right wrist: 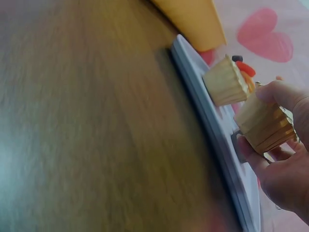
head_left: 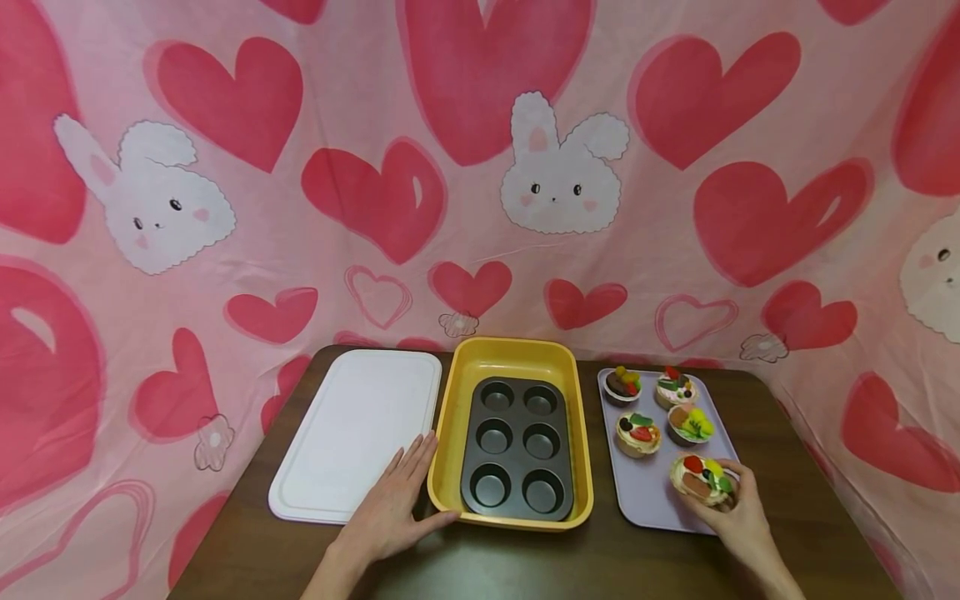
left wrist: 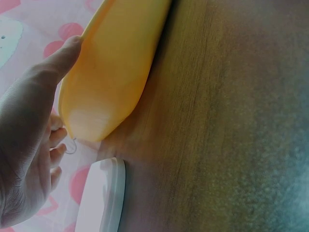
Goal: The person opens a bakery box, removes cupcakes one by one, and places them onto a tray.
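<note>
My right hand (head_left: 742, 518) grips a cupcake (head_left: 696, 492) in a pale pleated cup, topped with cream and fruit pieces, over the near part of a lilac tray (head_left: 652, 508). In the right wrist view, thumb and fingers hold the held cupcake (right wrist: 263, 121) by its sides. Several other decorated cupcakes (head_left: 637, 435) stand farther back on that tray. My left hand (head_left: 386, 512) touches the near left corner of a yellow bin (head_left: 585, 492), its fingers extended along the side and the thumb at the front rim. Inside the bin lies a dark muffin tin (head_left: 517, 446) with several cups.
A white board (head_left: 360, 425) lies left of the bin, close to my left fingers. Everything stands on a brown wooden table (head_left: 480, 562). Behind it hangs a pink cloth (head_left: 480, 250) with hearts and rabbits, close to the table's far edge.
</note>
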The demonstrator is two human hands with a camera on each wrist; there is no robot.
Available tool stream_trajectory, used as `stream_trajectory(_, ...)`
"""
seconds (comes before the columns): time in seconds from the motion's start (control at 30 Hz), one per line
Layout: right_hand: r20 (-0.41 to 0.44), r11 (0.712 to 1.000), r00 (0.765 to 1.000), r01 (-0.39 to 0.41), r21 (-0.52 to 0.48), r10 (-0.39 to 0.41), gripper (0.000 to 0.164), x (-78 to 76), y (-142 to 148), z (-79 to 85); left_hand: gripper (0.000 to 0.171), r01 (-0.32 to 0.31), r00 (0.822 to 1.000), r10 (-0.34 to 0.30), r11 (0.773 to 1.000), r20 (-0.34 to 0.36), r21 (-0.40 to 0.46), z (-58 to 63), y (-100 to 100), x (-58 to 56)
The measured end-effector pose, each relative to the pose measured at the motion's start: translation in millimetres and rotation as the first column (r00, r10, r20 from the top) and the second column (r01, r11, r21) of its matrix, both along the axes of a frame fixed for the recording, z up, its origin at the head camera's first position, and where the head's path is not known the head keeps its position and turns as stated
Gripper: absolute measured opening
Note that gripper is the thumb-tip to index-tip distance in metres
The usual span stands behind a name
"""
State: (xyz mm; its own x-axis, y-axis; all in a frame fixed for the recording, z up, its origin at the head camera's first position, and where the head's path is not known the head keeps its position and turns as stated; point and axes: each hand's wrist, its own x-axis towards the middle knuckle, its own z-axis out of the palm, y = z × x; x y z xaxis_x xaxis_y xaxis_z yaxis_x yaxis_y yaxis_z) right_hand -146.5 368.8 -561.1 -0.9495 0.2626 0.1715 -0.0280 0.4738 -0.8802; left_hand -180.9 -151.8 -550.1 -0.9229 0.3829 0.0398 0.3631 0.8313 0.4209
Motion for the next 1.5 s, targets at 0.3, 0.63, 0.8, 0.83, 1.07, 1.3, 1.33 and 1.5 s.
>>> stream_trajectory(0.3, 0.048, 0.991, 0.997, 0.047, 0.124, -0.054, 0.082, -1.6, 3, -6.9, 0.122, -0.003, 1.0, 0.003, 1.0, 0.004, -0.002, 0.3, 0, 0.9)
stream_trajectory(0.63, 0.064, 0.973, 0.994, 0.075, 0.216, -0.091, 0.084, 0.2, 3, -6.6, 0.122, 0.001, 1.0, -0.001, 1.0, 0.008, 0.007, -0.2, 0, 0.7)
stream_trajectory(0.8, 0.094, 0.978, 0.992, 0.062, 0.2, -0.082, 0.085, -0.3, 4, -5.7, 0.122, -0.001, 1.0, 0.001, 1.0, 0.012, 0.015, -0.7, 0, 0.2)
stream_trajectory(0.83, 0.101, 0.977, 0.991, 0.06, 0.205, -0.082, 0.085, -0.3, 4, -5.2, 0.122, -0.003, 1.0, 0.002, 1.0, 0.013, 0.017, -0.7, 0, 0.1)
stream_trajectory(1.07, 0.112, 0.95, 0.989, 0.059, 0.308, -0.098, 0.084, 1.8, 8, -2.5, 0.122, 0.001, 1.0, -0.002, 1.0, 0.012, 0.009, -0.5, -1, 0.6)
stream_trajectory(1.3, 0.028, 0.916, 0.997, 0.05, 0.397, -0.067, 0.081, 1.8, 16, -4.7, 0.122, 0.007, 1.0, -0.007, 1.0, 0.001, 0.003, 0.0, -1, 1.2)
stream_trajectory(1.33, 0.022, 0.912, 0.998, 0.05, 0.406, -0.064, 0.081, 2.0, 17, -5.0, 0.122, 0.009, 1.0, -0.009, 1.0, 0.002, 0.0, 0.1, -1, 1.2)
stream_trajectory(1.5, 0.03, 0.9, 0.998, 0.036, 0.434, -0.054, 0.081, 3.6, 21, -5.0, 0.123, 0.012, 1.0, -0.012, 1.0, 0.002, -0.002, -0.4, -1, 1.6)
